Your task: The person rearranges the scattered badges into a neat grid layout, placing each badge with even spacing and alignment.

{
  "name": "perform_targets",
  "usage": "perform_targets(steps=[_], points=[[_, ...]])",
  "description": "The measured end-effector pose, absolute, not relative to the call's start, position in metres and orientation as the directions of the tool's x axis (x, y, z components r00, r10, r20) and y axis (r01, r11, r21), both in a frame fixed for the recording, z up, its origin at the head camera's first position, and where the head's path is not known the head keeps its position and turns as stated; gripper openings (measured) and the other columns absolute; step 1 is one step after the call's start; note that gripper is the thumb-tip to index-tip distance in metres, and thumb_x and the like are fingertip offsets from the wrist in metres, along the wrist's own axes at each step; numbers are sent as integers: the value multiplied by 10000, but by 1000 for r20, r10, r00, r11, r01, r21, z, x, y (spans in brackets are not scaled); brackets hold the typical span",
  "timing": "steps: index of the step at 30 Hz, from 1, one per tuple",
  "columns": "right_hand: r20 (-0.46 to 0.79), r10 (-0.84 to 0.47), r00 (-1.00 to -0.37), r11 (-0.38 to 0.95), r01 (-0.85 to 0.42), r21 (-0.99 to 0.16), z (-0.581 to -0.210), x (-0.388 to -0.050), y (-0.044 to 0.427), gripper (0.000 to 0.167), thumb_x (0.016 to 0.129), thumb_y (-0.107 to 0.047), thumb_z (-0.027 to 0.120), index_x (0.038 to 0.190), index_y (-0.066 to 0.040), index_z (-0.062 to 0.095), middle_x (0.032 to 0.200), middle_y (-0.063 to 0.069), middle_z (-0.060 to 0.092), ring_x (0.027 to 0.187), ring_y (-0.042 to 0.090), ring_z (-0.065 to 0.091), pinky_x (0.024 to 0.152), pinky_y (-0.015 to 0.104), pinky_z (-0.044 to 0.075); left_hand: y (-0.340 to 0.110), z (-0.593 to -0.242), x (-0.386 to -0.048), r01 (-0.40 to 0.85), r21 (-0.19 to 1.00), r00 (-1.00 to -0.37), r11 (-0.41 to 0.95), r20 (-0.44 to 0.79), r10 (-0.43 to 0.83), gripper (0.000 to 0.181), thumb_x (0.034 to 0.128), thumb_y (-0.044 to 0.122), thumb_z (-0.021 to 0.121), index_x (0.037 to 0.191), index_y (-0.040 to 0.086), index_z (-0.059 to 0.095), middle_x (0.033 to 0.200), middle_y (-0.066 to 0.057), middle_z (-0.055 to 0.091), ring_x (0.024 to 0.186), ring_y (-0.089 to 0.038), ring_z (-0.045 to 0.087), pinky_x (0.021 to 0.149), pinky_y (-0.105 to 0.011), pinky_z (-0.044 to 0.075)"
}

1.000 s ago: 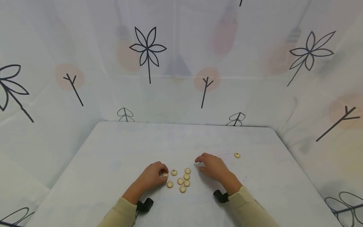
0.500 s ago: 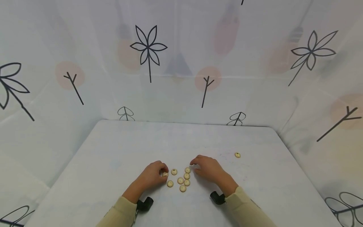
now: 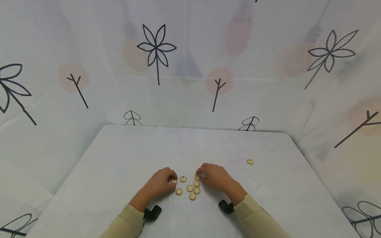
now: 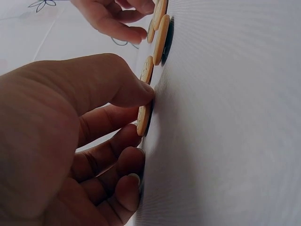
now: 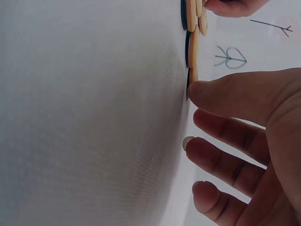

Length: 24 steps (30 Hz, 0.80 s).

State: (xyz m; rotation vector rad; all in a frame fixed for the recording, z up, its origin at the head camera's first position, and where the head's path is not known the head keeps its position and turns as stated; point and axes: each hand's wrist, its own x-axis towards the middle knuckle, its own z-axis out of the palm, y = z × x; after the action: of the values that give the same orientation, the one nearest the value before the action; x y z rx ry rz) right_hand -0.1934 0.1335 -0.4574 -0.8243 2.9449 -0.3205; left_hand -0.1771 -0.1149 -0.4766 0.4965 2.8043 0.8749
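Observation:
My left hand [image 3: 163, 181] rests on the table and pinches a round wooden button [image 3: 174, 181] between thumb and fingers. In the left wrist view the thumb lies across the face of this button [image 4: 142, 120], hiding its middle. My right hand [image 3: 216, 177] has thumb and forefinger about another wooden button [image 3: 197, 177], at the top of a short column of buttons. The right wrist view shows the thumb on the edge of that button [image 5: 194, 75], with the other fingers half curled. Several more buttons [image 3: 190, 188] lie flat between the hands.
One button [image 3: 250, 161] lies apart at the right, farther back on the white table [image 3: 143, 148]. Behind and on both sides hangs a white printed curtain [image 3: 184, 99]. A dark device is strapped at each wrist.
My right hand has come left to the top button of the column and closed its fingers on it. The left hand has kept its pinch in place. The head view has tipped slightly.

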Motion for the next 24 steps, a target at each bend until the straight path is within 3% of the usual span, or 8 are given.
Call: perform_targets(steps=[24], points=[[-74, -601, -796, 795, -584, -166, -452, -196, 126, 226, 877, -157, 679, 1087, -222, 730, 1003, -72, 633, 902, 106, 636, 770, 311, 522, -115, -477, -178, 283, 566, -929, 774, -40, 369, 110, 821, 182, 700, 923, 158, 669, 849, 56, 540, 775, -107, 493, 730, -314, 449]])
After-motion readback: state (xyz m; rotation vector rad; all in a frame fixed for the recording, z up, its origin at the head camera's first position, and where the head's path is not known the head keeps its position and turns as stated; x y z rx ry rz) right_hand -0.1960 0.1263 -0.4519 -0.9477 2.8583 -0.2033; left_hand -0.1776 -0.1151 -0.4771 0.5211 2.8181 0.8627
